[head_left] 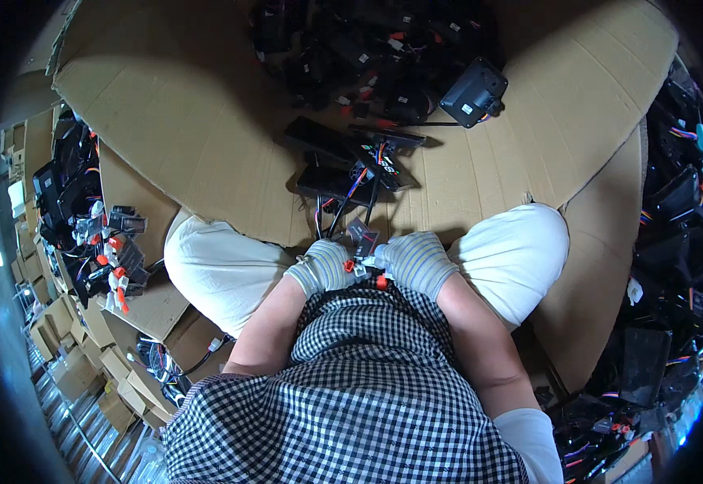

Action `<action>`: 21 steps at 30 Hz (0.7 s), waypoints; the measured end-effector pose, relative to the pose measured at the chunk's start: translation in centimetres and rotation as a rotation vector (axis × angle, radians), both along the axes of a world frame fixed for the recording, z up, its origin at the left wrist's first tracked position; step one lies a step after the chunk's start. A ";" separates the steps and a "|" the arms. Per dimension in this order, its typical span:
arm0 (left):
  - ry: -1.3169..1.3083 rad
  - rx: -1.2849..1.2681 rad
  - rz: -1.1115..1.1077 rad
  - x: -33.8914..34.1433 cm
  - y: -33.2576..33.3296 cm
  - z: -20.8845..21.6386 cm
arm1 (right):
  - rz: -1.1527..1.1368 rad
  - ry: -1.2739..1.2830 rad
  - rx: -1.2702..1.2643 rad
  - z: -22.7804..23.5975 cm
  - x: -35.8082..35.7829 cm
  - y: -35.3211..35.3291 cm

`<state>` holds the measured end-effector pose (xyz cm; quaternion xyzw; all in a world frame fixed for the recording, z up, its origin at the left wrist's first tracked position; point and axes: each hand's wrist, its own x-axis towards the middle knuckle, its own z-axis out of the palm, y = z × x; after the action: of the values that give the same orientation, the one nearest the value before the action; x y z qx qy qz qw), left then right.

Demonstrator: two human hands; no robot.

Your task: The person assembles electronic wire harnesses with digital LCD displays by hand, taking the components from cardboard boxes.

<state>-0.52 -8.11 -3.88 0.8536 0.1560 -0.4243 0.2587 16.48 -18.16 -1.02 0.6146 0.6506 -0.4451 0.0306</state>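
Note:
Both hands wear striped knit gloves and meet close together in front of my checkered apron. My left hand (pixel 325 266) is closed round black cables (pixel 339 221) near their plug ends. Fingers pinched, my right hand (pixel 418 262) grips a white connector (pixel 368 262) just beside it. Red and white plugs (pixel 350 265) show between the hands. A small dark printed tag (pixel 362 234) sticks up above them. The cables run forward to several flat black display units (pixel 326 179) lying on the cardboard; colored wires come out of one. Fingertips are partly hidden.
A large cardboard sheet (pixel 182 137) spreads ahead of my knees. A pile of black units (pixel 368 48) lies at its far side, with one boxy unit (pixel 474 93) nearer. More wired units are heaped at left (pixel 77 185) and right (pixel 674 242). Cardboard boxes (pixel 69 327) stand far left.

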 end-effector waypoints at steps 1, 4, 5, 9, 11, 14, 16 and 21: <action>0.002 -0.010 0.006 0.0 0.0 0.0 | -0.008 0.012 -0.008 0.0 0.0 0.0; -0.012 -0.030 0.062 -0.2 0.0 0.3 | -0.015 0.034 -0.002 0.0 0.0 0.0; -0.019 -0.049 0.078 -0.2 0.1 0.8 | 0.002 0.027 -0.011 0.1 -0.2 0.1; 0.056 -0.081 0.073 0.7 0.1 1.9 | 0.021 0.020 -0.042 -0.2 -0.5 0.1; 0.156 -0.093 0.055 1.4 0.2 2.6 | 0.031 0.008 -0.063 -0.4 -0.5 0.1; 0.085 -0.110 0.064 0.4 -0.4 1.3 | 0.044 0.019 -0.060 -0.5 -0.4 0.0; 0.118 -0.121 0.057 0.4 -0.6 1.0 | 0.035 0.042 -0.061 -0.6 -0.5 -0.1; 0.115 -0.159 0.063 0.9 -0.9 0.8 | 0.074 0.006 -0.014 -2.4 -0.8 -1.0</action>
<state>0.34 -9.00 -3.08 0.7994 0.1630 -0.4751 0.3296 15.69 -19.16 -3.40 0.5885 0.6698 -0.4501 0.0495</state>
